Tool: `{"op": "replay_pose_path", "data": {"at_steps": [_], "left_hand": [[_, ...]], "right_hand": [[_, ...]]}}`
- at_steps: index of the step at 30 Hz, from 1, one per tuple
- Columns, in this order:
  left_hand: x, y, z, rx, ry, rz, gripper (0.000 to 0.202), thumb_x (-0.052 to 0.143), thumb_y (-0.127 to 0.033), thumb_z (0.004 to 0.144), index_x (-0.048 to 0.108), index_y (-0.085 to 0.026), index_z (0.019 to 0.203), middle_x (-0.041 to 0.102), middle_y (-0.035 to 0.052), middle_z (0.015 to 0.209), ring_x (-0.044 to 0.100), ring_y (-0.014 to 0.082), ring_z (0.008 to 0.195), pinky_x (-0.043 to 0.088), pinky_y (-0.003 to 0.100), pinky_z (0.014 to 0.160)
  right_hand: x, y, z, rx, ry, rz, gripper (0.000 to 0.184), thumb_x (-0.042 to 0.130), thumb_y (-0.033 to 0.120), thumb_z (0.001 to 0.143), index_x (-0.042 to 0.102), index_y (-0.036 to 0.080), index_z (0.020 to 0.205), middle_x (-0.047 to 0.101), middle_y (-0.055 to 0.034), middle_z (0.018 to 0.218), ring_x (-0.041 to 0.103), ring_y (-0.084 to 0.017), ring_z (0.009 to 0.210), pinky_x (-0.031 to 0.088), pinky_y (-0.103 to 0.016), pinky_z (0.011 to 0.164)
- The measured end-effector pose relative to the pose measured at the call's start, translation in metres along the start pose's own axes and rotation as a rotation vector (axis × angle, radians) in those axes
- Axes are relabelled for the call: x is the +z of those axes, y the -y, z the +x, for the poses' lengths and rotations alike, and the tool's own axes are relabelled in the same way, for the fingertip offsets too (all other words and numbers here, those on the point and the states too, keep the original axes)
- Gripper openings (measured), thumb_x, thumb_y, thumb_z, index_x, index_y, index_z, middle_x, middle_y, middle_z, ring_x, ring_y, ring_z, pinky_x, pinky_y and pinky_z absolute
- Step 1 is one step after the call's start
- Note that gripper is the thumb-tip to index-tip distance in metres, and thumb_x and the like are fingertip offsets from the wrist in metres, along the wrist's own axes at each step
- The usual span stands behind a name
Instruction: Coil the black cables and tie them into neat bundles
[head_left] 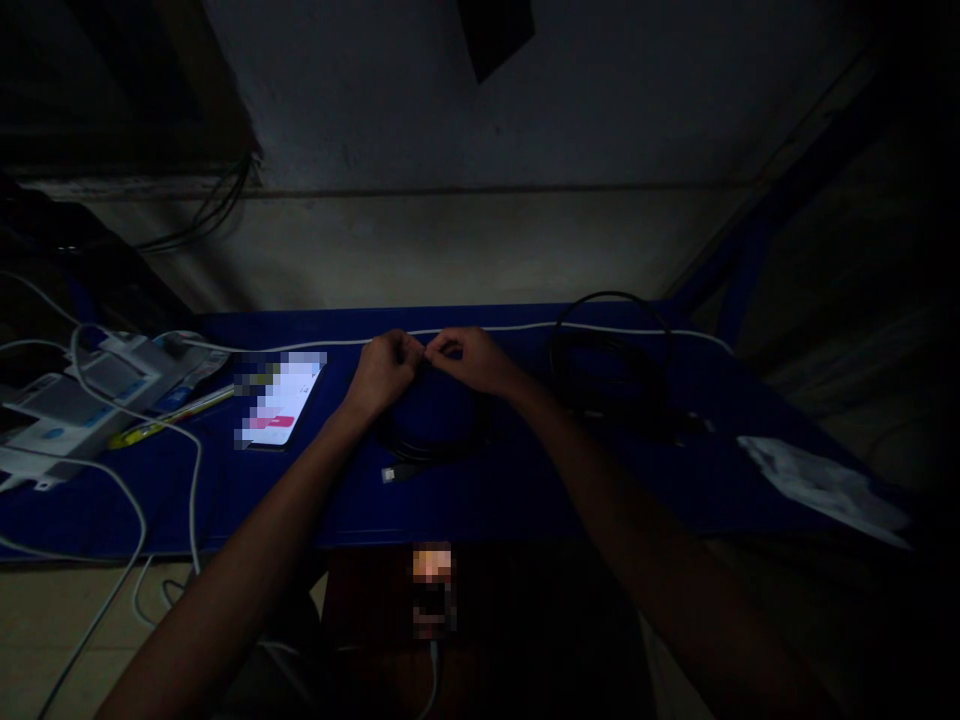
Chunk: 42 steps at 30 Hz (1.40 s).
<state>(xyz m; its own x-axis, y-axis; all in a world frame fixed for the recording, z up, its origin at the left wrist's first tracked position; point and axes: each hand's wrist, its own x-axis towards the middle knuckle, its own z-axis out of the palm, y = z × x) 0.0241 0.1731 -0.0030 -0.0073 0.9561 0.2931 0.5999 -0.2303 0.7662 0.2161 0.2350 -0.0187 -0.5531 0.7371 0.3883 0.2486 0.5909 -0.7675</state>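
Over the blue table (pixel 525 490), my left hand (pixel 385 372) and my right hand (pixel 472 358) meet with their fingertips nearly touching. Both are closed in a pinch. Whatever lies between the fingers is too small and dark to make out. Just below them lies a coiled black cable (pixel 431 455), with a pale-tipped connector (pixel 394 473) toward the table's front edge. A white cord (pixel 517 327) runs along the back of the table, behind both hands.
At left lie a lit phone (pixel 289 405), a yellow-ended pen (pixel 135 434) and a white power strip (pixel 97 415) with tangled cords. Another black cable coil (pixel 607 365) and a crumpled plastic bag (pixel 821 485) lie right. A wall (pixel 487 240) stands behind.
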Motion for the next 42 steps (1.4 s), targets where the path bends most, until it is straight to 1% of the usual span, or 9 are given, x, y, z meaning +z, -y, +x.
{"op": "replay_pose_path", "data": {"at_steps": [3,7,11,18,23,29,35,39,42], "left_hand": [[0.001,0.000,0.000,0.002,-0.011,-0.001,0.013,0.065,-0.024,0.089,0.075,-0.016,0.093,0.078,0.0088,0.089,0.071,0.0203,0.080,0.050,0.030,0.069],[0.001,0.002,0.002,-0.006,-0.026,-0.037,0.012,0.066,-0.021,0.088,0.075,-0.016,0.093,0.079,0.0088,0.088,0.071,0.0189,0.077,0.050,0.030,0.068],[-0.001,0.004,0.002,-0.047,-0.005,-0.110,0.013,0.068,-0.023,0.086,0.076,-0.015,0.093,0.079,0.0088,0.086,0.070,0.0181,0.074,0.049,0.028,0.065],[-0.002,-0.002,0.000,-0.066,-0.014,-0.119,0.018,0.067,-0.030,0.089,0.077,-0.015,0.092,0.079,0.0100,0.085,0.068,0.0184,0.072,0.047,0.028,0.061],[-0.001,-0.003,0.000,-0.070,0.030,-0.142,0.018,0.069,-0.025,0.084,0.077,-0.016,0.097,0.079,0.0095,0.088,0.071,0.0195,0.076,0.050,0.028,0.064],[0.003,-0.002,0.001,-0.075,0.090,-0.249,0.020,0.071,-0.017,0.075,0.074,-0.016,0.094,0.080,0.0091,0.093,0.073,0.0199,0.082,0.054,0.030,0.074],[0.003,-0.003,0.000,-0.023,0.101,-0.199,0.023,0.077,-0.021,0.074,0.074,-0.016,0.096,0.079,0.0094,0.096,0.072,0.0201,0.085,0.055,0.030,0.075],[0.003,-0.001,0.000,-0.031,0.120,-0.184,0.024,0.078,-0.019,0.075,0.074,-0.016,0.098,0.079,0.0095,0.097,0.072,0.0203,0.085,0.055,0.031,0.074],[0.003,0.001,0.001,-0.018,0.117,-0.186,0.022,0.077,-0.018,0.076,0.074,-0.017,0.098,0.079,0.0087,0.095,0.072,0.0198,0.086,0.056,0.031,0.076]], "right_hand": [[0.003,0.002,0.000,0.004,-0.006,0.014,0.011,0.071,0.031,0.088,0.077,0.021,0.088,0.081,-0.0053,0.094,0.075,-0.023,0.091,0.058,-0.037,0.088],[0.006,0.008,-0.002,0.008,-0.028,0.014,0.007,0.071,0.027,0.087,0.076,0.022,0.085,0.081,-0.0045,0.093,0.075,-0.022,0.090,0.058,-0.038,0.090],[0.007,0.010,-0.002,0.037,-0.032,0.057,0.010,0.073,0.030,0.088,0.077,0.022,0.086,0.082,-0.0046,0.096,0.075,-0.022,0.092,0.058,-0.038,0.091],[0.010,-0.001,0.000,0.031,-0.019,0.103,0.014,0.074,0.033,0.087,0.077,0.020,0.085,0.081,-0.0058,0.089,0.075,-0.021,0.083,0.059,-0.037,0.081],[0.007,0.000,0.001,0.019,-0.016,0.052,0.008,0.074,0.028,0.087,0.077,0.021,0.084,0.080,-0.0039,0.088,0.074,-0.020,0.083,0.057,-0.035,0.082],[0.004,0.000,0.001,0.002,-0.016,-0.035,0.009,0.075,0.029,0.087,0.076,0.021,0.085,0.081,-0.0044,0.093,0.071,-0.020,0.085,0.054,-0.035,0.082],[0.006,-0.004,0.001,0.006,-0.028,-0.045,0.010,0.075,0.030,0.087,0.072,0.022,0.082,0.078,-0.0031,0.089,0.069,-0.019,0.081,0.052,-0.034,0.079],[0.005,-0.004,0.000,0.071,-0.078,-0.039,0.020,0.082,0.037,0.083,0.067,0.023,0.082,0.076,-0.0034,0.087,0.069,-0.021,0.081,0.053,-0.034,0.076],[0.004,-0.003,0.000,0.072,-0.070,-0.048,0.020,0.082,0.039,0.084,0.070,0.023,0.083,0.077,-0.0038,0.089,0.070,-0.022,0.085,0.054,-0.036,0.080]]}}
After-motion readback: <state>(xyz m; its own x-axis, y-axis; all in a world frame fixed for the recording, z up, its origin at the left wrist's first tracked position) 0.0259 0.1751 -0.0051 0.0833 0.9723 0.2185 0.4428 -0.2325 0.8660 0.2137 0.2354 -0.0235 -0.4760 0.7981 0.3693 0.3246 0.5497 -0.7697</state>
